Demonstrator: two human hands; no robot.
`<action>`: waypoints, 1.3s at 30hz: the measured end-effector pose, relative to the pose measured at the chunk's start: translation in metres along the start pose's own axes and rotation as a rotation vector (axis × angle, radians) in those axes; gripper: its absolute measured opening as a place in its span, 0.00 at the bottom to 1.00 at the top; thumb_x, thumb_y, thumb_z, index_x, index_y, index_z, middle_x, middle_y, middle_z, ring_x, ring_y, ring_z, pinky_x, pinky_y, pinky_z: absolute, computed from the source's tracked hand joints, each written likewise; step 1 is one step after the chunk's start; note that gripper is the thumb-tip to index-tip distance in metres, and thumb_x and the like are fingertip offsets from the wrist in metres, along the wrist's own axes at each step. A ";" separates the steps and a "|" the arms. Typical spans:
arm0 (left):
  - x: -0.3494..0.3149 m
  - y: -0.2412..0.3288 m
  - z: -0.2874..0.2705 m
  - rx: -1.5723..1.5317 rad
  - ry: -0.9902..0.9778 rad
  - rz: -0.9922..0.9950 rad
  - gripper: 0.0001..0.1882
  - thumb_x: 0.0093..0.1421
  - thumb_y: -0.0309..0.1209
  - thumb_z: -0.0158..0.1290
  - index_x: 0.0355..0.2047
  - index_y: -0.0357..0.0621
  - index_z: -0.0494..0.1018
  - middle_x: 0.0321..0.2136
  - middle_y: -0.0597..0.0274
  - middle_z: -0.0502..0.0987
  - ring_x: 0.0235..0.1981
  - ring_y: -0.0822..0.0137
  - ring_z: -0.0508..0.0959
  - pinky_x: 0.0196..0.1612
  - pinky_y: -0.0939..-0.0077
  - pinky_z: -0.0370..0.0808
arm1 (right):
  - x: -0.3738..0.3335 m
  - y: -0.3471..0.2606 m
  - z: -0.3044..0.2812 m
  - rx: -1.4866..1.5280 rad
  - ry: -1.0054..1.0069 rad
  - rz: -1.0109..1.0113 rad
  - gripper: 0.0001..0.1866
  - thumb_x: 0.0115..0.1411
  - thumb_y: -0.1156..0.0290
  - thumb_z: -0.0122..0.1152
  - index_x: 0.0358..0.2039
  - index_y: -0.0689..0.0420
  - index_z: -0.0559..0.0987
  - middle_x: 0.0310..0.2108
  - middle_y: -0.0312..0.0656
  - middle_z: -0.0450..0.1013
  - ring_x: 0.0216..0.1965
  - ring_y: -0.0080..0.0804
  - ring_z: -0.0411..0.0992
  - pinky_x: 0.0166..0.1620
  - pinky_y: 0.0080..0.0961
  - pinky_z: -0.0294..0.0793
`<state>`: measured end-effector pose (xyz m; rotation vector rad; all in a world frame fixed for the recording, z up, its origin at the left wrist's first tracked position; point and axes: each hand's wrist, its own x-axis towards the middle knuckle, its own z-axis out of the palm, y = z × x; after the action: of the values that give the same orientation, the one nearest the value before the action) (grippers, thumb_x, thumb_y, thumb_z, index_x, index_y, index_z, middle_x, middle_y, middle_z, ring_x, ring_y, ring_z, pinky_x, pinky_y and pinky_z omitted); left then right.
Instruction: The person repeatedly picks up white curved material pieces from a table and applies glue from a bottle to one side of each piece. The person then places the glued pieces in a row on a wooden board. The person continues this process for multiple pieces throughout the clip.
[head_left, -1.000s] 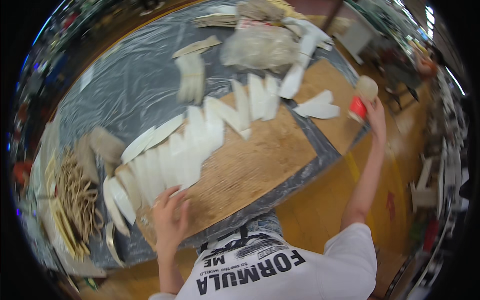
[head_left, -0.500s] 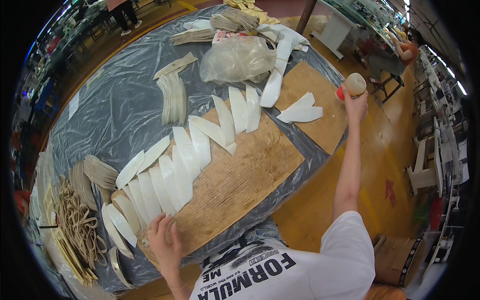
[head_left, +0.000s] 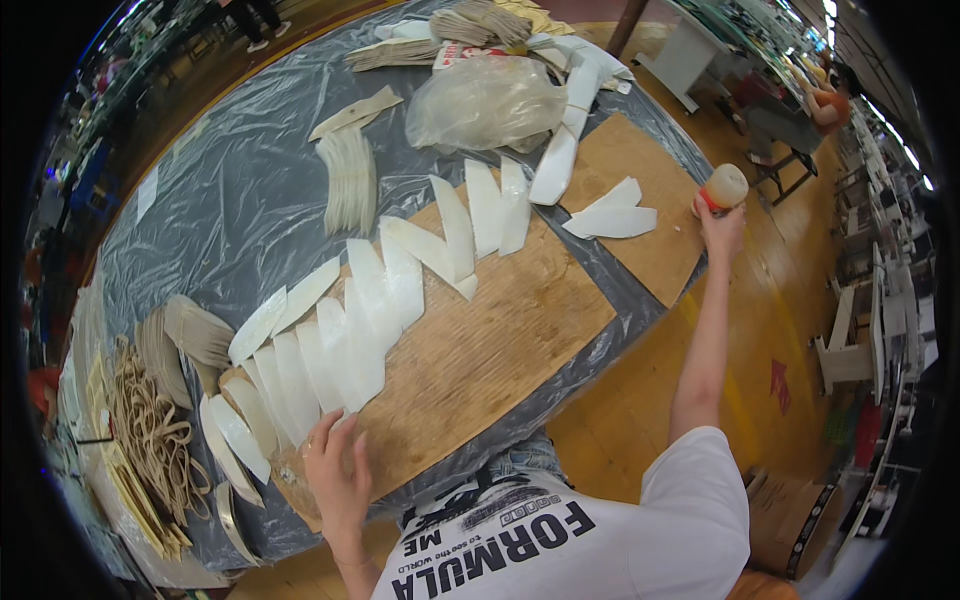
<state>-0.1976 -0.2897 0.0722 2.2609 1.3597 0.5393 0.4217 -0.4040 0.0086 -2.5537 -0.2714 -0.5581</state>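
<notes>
In my right hand [head_left: 722,235], out past the far right corner of the table, is a rounded container with a red part and a cloudy cream end [head_left: 728,184]; its exact kind cannot be made out. My left hand [head_left: 338,468] rests at the near left of a brown board [head_left: 490,345], fingers spread, fingertips by the lower ends of white curved flat pieces [head_left: 335,345]. Several such pieces lie overlapping in a slanting row along the board's far edge. More white pieces [head_left: 618,220] lie on a second brown board [head_left: 655,260] at the right.
Dark plastic sheeting [head_left: 235,200] covers the table. On it are a stack of beige strips [head_left: 347,185], a clear plastic bag [head_left: 490,105], bundled strips [head_left: 198,332] and a tangle of beige cords [head_left: 155,435]. A person [head_left: 825,105] sits far right; a cardboard box [head_left: 790,520] stands near right.
My right hand has shifted slightly right and down, with the container tilted differently. My left hand has moved up a little toward the white pieces. The view has shifted slightly.
</notes>
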 end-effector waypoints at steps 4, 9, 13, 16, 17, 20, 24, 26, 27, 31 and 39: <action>-0.004 -0.001 -0.005 0.044 0.016 -0.011 0.12 0.56 0.25 0.56 0.42 0.42 0.76 0.46 0.53 0.75 0.46 0.50 0.75 0.49 0.59 0.70 | 0.008 0.019 0.007 0.353 -0.061 -0.239 0.47 0.43 0.45 0.74 0.57 0.61 0.68 0.53 0.52 0.71 0.56 0.45 0.69 0.56 0.38 0.67; -0.011 -0.020 -0.016 0.038 0.096 0.011 0.10 0.55 0.26 0.57 0.39 0.42 0.77 0.46 0.54 0.76 0.46 0.51 0.75 0.49 0.61 0.70 | 0.001 0.015 -0.030 -0.103 0.418 -0.365 0.38 0.49 0.44 0.70 0.44 0.69 0.76 0.40 0.56 0.75 0.39 0.49 0.76 0.42 0.38 0.76; -0.028 -0.048 -0.037 0.120 0.334 -0.082 0.13 0.55 0.28 0.58 0.41 0.42 0.76 0.46 0.54 0.76 0.46 0.52 0.75 0.50 0.62 0.70 | -0.045 -0.013 -0.036 0.593 0.231 -0.188 0.29 0.57 0.55 0.67 0.48 0.68 0.75 0.43 0.51 0.76 0.42 0.37 0.77 0.46 0.28 0.76; -0.037 -0.091 -0.057 0.124 0.666 -0.315 0.15 0.57 0.31 0.58 0.43 0.40 0.75 0.45 0.50 0.75 0.46 0.49 0.75 0.51 0.59 0.69 | -0.094 -0.057 -0.034 0.732 0.028 -0.434 0.21 0.62 0.63 0.63 0.47 0.67 0.76 0.45 0.47 0.76 0.42 0.32 0.77 0.46 0.25 0.76; -0.041 -0.109 -0.064 0.141 0.706 -0.381 0.15 0.57 0.33 0.58 0.43 0.38 0.75 0.45 0.49 0.75 0.46 0.49 0.75 0.51 0.59 0.69 | -0.112 -0.074 -0.039 0.703 -0.036 -0.482 0.19 0.62 0.64 0.62 0.47 0.66 0.77 0.45 0.46 0.76 0.42 0.31 0.76 0.46 0.25 0.75; -0.046 -0.162 -0.082 0.184 0.738 -0.516 0.19 0.57 0.37 0.59 0.44 0.35 0.75 0.45 0.46 0.74 0.46 0.48 0.75 0.50 0.59 0.70 | -0.177 -0.139 -0.052 0.694 -0.284 -0.431 0.15 0.63 0.67 0.60 0.45 0.64 0.78 0.43 0.41 0.77 0.42 0.28 0.74 0.47 0.24 0.72; -0.036 -0.209 -0.091 0.169 0.507 -0.600 0.29 0.53 0.43 0.61 0.47 0.32 0.73 0.44 0.46 0.74 0.46 0.48 0.75 0.50 0.58 0.70 | -0.243 -0.219 -0.081 0.807 -0.487 -0.662 0.12 0.62 0.71 0.60 0.44 0.63 0.78 0.38 0.38 0.75 0.39 0.25 0.69 0.45 0.23 0.69; -0.029 -0.222 -0.093 0.126 0.408 -0.635 0.33 0.48 0.46 0.66 0.47 0.33 0.72 0.43 0.47 0.74 0.47 0.48 0.73 0.51 0.59 0.69 | -0.263 -0.244 -0.096 0.827 -0.569 -0.750 0.11 0.62 0.72 0.60 0.43 0.63 0.78 0.37 0.38 0.75 0.37 0.25 0.68 0.44 0.22 0.68; -0.027 -0.226 -0.094 0.106 0.415 -0.649 0.33 0.47 0.46 0.66 0.46 0.34 0.72 0.42 0.47 0.73 0.47 0.48 0.73 0.52 0.60 0.69 | -0.271 -0.254 -0.103 0.829 -0.610 -0.789 0.11 0.62 0.73 0.60 0.43 0.64 0.78 0.36 0.37 0.74 0.36 0.24 0.68 0.44 0.22 0.68; -0.024 -0.231 -0.100 -0.008 0.391 -0.660 0.34 0.44 0.45 0.69 0.45 0.36 0.69 0.42 0.45 0.72 0.47 0.48 0.72 0.52 0.61 0.68 | -0.287 -0.279 -0.119 0.802 -0.638 -0.860 0.10 0.61 0.74 0.60 0.42 0.65 0.78 0.35 0.37 0.74 0.35 0.25 0.67 0.43 0.22 0.68; -0.011 -0.239 -0.117 -0.013 0.143 -0.619 0.41 0.44 0.41 0.68 0.53 0.31 0.67 0.41 0.37 0.77 0.43 0.48 0.80 0.48 0.61 0.75 | -0.279 -0.256 -0.123 0.720 -0.553 -0.749 0.10 0.60 0.74 0.61 0.42 0.64 0.79 0.33 0.36 0.75 0.33 0.21 0.67 0.41 0.20 0.68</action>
<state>-0.4373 -0.1800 0.0344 1.6757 1.9994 0.4880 0.0562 -0.2730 0.0950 -1.7796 -1.3745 0.0463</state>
